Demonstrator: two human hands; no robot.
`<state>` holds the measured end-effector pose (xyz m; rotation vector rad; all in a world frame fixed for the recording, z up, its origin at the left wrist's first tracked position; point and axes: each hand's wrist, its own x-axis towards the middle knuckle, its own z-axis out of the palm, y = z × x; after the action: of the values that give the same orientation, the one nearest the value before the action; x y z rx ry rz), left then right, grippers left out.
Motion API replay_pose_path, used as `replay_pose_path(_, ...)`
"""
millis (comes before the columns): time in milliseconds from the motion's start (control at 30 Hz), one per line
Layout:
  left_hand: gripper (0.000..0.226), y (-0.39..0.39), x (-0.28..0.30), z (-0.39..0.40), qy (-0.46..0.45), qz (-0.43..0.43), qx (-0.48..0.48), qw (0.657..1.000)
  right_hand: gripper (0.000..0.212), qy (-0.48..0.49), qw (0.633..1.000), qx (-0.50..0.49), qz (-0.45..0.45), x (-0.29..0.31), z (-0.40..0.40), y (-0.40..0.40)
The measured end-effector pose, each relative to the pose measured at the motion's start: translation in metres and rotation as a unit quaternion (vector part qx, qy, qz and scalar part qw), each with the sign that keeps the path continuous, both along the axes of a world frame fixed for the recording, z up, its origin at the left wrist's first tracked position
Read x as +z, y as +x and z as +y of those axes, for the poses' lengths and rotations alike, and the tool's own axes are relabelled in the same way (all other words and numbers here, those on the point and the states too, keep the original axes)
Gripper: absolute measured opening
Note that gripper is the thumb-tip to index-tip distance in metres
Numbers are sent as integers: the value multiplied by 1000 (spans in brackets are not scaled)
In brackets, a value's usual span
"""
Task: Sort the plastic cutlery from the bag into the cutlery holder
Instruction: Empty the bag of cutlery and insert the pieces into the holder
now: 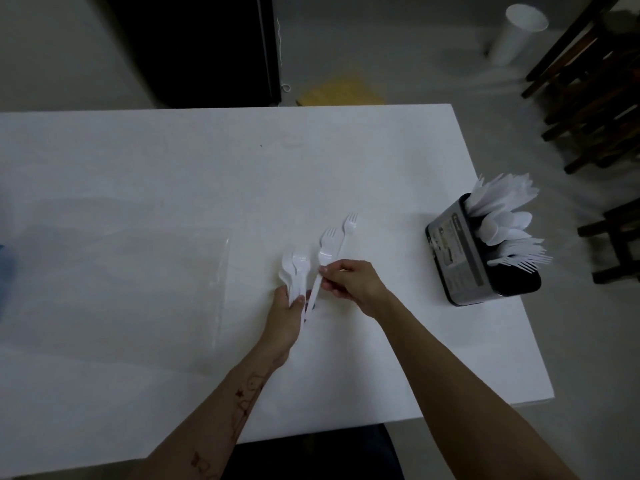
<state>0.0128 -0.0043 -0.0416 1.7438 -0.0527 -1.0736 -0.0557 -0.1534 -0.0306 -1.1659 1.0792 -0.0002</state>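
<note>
Clear plastic bag (114, 271) lies flat and limp toward the table's (173, 161) left edge. Near the middle of the front edge, the left hand (285, 317) grips a fanned bunch of white spoons (294, 268) by their handles. Just beside it, the right hand (349, 282) pinches one white fork (323, 258) by the neck; a second fork (348, 228) lies beyond. At the right edge stands a grey cutlery holder (460, 258), its compartments bristling with white cutlery (509, 226)

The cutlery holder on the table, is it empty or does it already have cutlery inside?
Not empty. The cutlery holder stands upright with white knives, spoons and forks sticking out.
</note>
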Motion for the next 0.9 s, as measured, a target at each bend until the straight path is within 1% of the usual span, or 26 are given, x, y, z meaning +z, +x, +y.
replay_pose_path(67,21,0,1,-4,-14,0,-22,1000,22,-31,999,28,16,1,2,5)
replay_pose_path(133,20,1,0,-5,-24,8,-19,1000,22,-58,996,51,36,-1,2,11)
replay_pose_path(200,19,2,-4,-3,-26,11,3,1000,29,-125,989,19,80,-5,0,17)
replay_pose_path(267,18,4,-10,1,-21,9,18,1000,31,-241,958,-16,155,-14,-6,21)
replay_pose_path(300,17,5,-12,3,-17,11,25,999,30,-286,939,-15,189,-16,-9,22)
replay_pose_path(367,16,7,-13,6,-8,15,30,999,32,-319,920,5,228,-20,-13,23)
replay_pose_path(400,17,9,-14,7,-6,18,29,999,33,-315,919,17,237,-21,-16,24)
replay_pose_path(467,20,12,-16,8,-7,24,32,999,26,-299,922,27,245,-22,-20,25)
replay_pose_path(567,23,16,-19,5,-3,41,59,997,18,-271,934,13,234,-24,-23,21)
replay_pose_path(633,24,19,-18,1,-7,66,78,995,13,-258,947,-18,191,-20,-19,14)
replay_pose_path(700,23,21,-14,-4,-27,86,86,992,10,-210,972,-43,97,-11,-13,4)
replay_pose_path(733,23,22,-12,-7,-40,94,84,991,10,-163,985,-30,47,-6,-9,0)
replay_pose_path(767,24,23,-11,-9,-52,101,81,990,10,-117,993,6,12,0,-6,-3)
replay_pose_path(800,24,24,-11,-11,-61,105,79,989,9,-80,995,54,-6,3,-2,-6)
replay_pose_path(867,25,25,-10,-14,-67,105,81,989,5,-41,989,143,-6,6,3,-10)
replay_pose_path(900,24,25,-11,-15,-69,105,85,988,3,-36,985,170,-1,5,6,-10)
